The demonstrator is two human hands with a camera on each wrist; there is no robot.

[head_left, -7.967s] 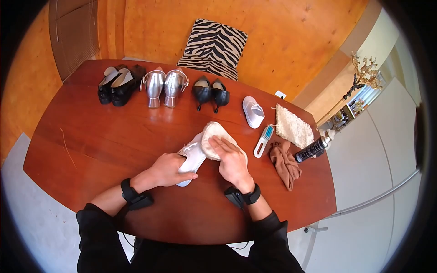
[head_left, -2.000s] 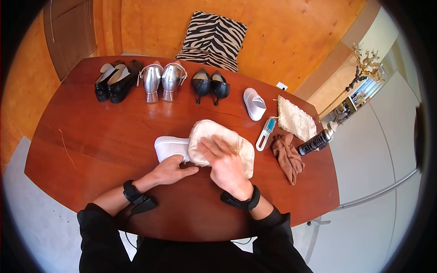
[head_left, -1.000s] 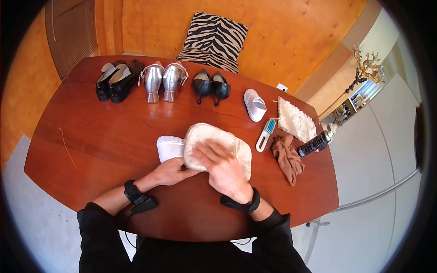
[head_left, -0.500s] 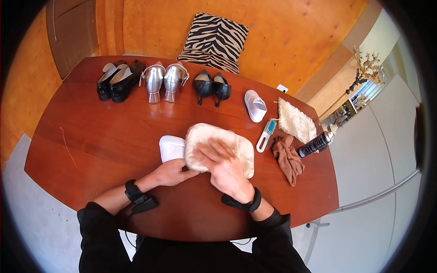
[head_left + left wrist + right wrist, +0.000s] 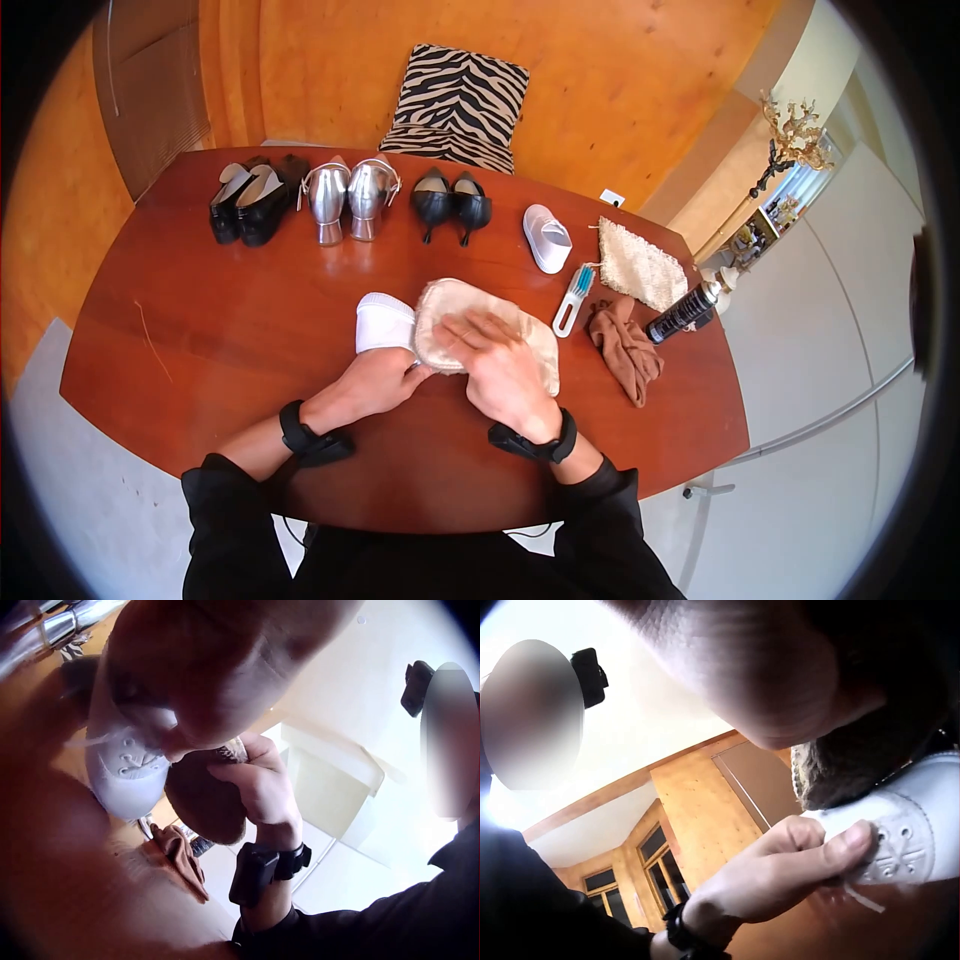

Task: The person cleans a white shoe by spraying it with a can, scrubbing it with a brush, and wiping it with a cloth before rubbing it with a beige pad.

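My left hand point(image 5: 372, 382) grips a white lace-up sneaker point(image 5: 384, 320) close above the table's near half. In the right wrist view its thumb lies beside the laces of the sneaker point(image 5: 911, 844), and a loose lace end hangs below. My right hand point(image 5: 502, 370) holds a cream polishing mitt point(image 5: 535, 350) against the sneaker, fingers spread over its top. The left wrist view shows the right thumb bent round the edge of the mitt point(image 5: 206, 799), whose underside looks dark there. The mitt covers one end of the sneaker in the head view.
On the table point(image 5: 230, 330), black loafers point(image 5: 245, 205), silver heels point(image 5: 345, 200) and black pumps point(image 5: 450, 205) line the far side. To the right are another white sneaker point(image 5: 546, 240), a brush point(image 5: 574, 300), a cream cloth point(image 5: 640, 265), a brown cloth point(image 5: 627, 350) and a black spray can point(image 5: 688, 312).
Since eight seconds ago the held sneaker has turned, so one end points up-left. Over the last second the mitt has shifted slightly on it. The camera has tilted a little.
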